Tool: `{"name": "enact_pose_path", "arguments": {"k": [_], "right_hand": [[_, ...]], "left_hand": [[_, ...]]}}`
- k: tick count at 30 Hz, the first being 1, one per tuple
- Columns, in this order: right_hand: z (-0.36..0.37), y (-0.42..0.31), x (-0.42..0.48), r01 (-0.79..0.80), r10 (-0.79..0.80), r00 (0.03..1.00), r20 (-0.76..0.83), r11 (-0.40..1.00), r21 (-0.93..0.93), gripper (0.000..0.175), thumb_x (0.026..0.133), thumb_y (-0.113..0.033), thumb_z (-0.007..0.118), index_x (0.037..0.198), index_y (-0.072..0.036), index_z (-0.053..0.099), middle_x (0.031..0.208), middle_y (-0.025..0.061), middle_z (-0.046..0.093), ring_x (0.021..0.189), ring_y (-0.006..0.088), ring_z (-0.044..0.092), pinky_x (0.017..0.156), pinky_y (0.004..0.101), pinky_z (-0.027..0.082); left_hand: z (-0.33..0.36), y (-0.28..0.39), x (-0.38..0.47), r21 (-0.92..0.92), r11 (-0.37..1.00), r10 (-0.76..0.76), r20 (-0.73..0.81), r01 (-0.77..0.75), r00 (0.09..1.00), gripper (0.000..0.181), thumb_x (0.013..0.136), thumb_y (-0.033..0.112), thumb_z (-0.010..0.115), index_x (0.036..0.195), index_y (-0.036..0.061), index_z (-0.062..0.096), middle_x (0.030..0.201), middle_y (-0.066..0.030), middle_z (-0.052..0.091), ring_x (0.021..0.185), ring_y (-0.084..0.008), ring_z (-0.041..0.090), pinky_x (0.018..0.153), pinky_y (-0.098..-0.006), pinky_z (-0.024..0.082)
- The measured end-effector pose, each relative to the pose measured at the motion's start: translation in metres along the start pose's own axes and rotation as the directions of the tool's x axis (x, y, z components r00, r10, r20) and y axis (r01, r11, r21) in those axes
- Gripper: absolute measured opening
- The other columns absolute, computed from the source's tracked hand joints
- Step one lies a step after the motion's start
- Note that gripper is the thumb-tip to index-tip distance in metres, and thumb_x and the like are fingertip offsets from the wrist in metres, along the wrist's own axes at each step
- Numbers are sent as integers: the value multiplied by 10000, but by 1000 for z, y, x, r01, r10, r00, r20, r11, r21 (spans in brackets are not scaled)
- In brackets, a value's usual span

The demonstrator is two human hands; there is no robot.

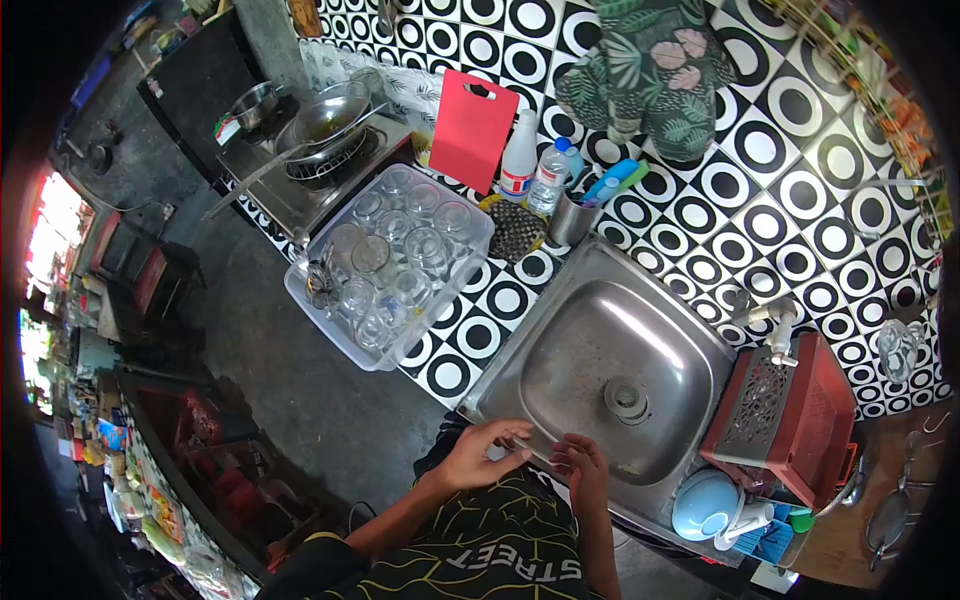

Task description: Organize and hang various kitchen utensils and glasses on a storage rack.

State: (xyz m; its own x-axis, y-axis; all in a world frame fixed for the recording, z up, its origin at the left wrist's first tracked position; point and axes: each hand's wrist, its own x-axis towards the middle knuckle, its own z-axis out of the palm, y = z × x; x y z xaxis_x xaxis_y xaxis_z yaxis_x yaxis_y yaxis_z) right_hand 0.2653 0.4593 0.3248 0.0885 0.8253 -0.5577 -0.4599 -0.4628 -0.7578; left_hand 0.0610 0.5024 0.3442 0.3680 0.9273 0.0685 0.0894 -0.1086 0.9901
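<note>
My left hand point(484, 454) is held in front of my body near the sink's front edge, fingers apart and holding nothing. Close to its right, my right hand point(581, 461) has loosely bent fingers and nothing in it; the two do not touch. Beyond them lies a stainless steel sink point(570, 360) with a round drain strainer point(627, 399). A clear plastic tub point(429, 319) of glassware stands left of the sink, with several glasses point(370, 255) and some metal cutlery point(321, 283) inside.
Behind the tub are a red cutting board point(474, 131), a white bottle point(519, 157) and a metal cup point(572, 221) of brushes. A wok point(330, 120) sits on the stove at upper left. Right are a faucet point(781, 337), a red-brown rack point(814, 420) and blue bowls point(703, 506).
</note>
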Motion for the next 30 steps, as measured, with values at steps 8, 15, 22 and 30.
{"name": "enact_pose_path", "arguments": {"k": [8, 15, 22, 30], "right_hand": [[70, 8, 20, 41, -39, 999, 35, 998, -41, 285, 858, -62, 522, 1136, 2, 516, 999, 143, 626, 812, 161, 608, 714, 264, 487], [119, 21, 22, 34, -34, 999, 12, 999, 15, 284, 851, -53, 536, 1127, 13, 513, 999, 140, 622, 810, 166, 605, 712, 263, 481], [138, 32, 23, 41, -42, 999, -35, 999, -22, 320, 847, -114, 539, 1129, 31, 501, 1001, 142, 612, 838, 186, 605, 736, 281, 482], [149, 37, 26, 79, -80, 996, -32, 996, -33, 297, 870, -79, 539, 1148, 17, 507, 1015, 127, 618, 842, 154, 595, 742, 254, 468]], "left_hand": [[-85, -11, 12, 95, 995, -6, -168, 22, 986, 331, 777, 52, 694, 1092, 48, 593, 957, -59, 647, 783, -127, 588, 692, -263, 474], [-161, -28, 24, 424, 906, 197, -403, -8, 894, 342, 722, 78, 691, 1048, 47, 593, 1093, -131, 545, 946, -299, 562, 779, -351, 477], [-220, -44, 35, 662, 719, 252, -532, 212, 808, 465, 709, 82, 612, 1165, 44, 529, 1256, -197, 434, 1125, -385, 438, 935, -447, 381], [-231, -53, 35, 697, 691, 183, -426, 193, 886, 527, 689, 97, 624, 1203, 56, 515, 1342, -198, 370, 1206, -403, 390, 987, -467, 352]]}}
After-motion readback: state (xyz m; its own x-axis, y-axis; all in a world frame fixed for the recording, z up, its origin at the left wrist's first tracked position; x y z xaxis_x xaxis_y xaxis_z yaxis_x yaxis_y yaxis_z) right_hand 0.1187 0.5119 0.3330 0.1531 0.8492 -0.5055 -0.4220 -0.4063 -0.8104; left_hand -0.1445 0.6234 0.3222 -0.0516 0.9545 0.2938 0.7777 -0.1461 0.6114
